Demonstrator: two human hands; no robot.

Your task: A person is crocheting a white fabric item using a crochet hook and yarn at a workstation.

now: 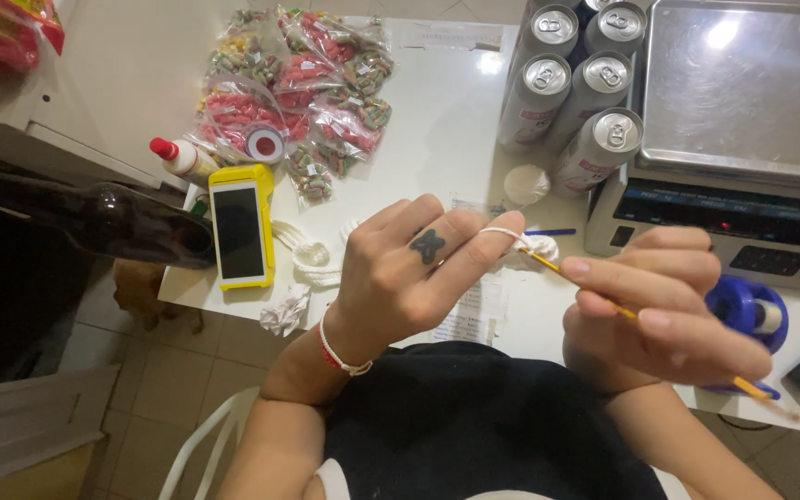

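My right hand (659, 310) grips a yellow crochet hook (604, 298). White cord (511, 237) loops over my left hand's (400, 273) raised forefinger, above the white counter (446, 130).

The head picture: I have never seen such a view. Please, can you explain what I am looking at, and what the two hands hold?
A camera on a person's head looks down at their own bare hands above a white counter. The left hand has white yarn looped over a finger. The right hand holds a thin yellow crochet hook, its tip at the yarn. On the counter lie bags of sweets, a yellow payment terminal, drink cans, a weighing scale and a blue tape dispenser.
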